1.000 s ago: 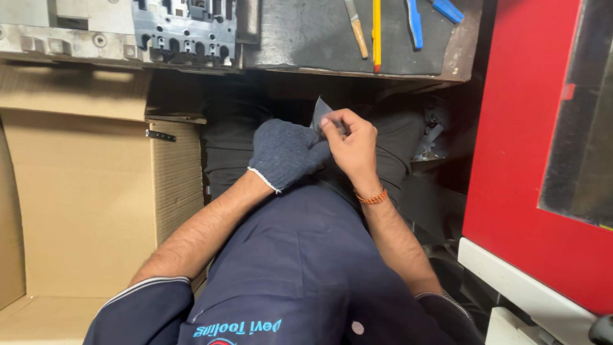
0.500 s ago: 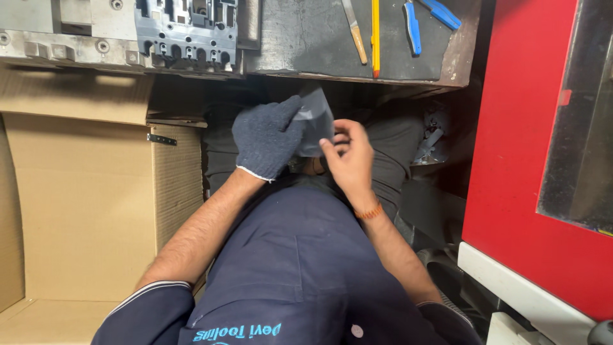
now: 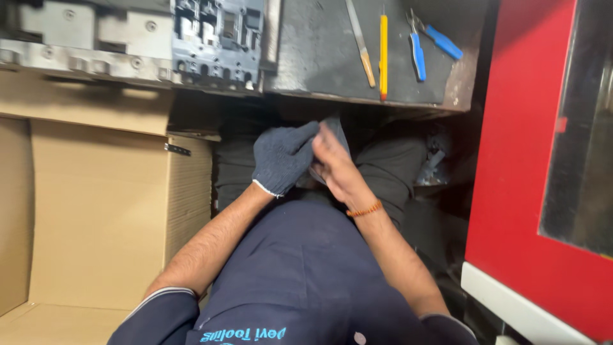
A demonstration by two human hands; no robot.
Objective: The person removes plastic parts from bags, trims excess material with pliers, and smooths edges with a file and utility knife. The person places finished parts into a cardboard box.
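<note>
At the far left a cardboard box [image 3: 96, 211] stands open beside your left knee, and above it, on the far side, a grey metal machine block [image 3: 217, 41] sits on the edge of the workbench [image 3: 319, 57].

Your left hand [image 3: 281, 160] wears a dark knitted glove, its fingers curled and pointing right and far. They close on a second dark glove [image 3: 335, 128], which shows only as a small grey flap between your two hands, just under the bench edge and above your lap. Its long axis seems to run away from you, though most of it is hidden.

Your right hand [image 3: 338, 169] is bare, with a beaded bracelet [image 3: 364, 209] at the wrist. It touches the loose glove from the right, but it is blurred, so you cannot tell how its fingers are set. Both hands are equally close to the glove.

Further right on the bench lie a file [image 3: 361, 45], a yellow-handled tool [image 3: 383, 48] and blue-handled pliers [image 3: 428, 41]. A red machine panel [image 3: 523, 160] walls you in, leaving little room.
</note>
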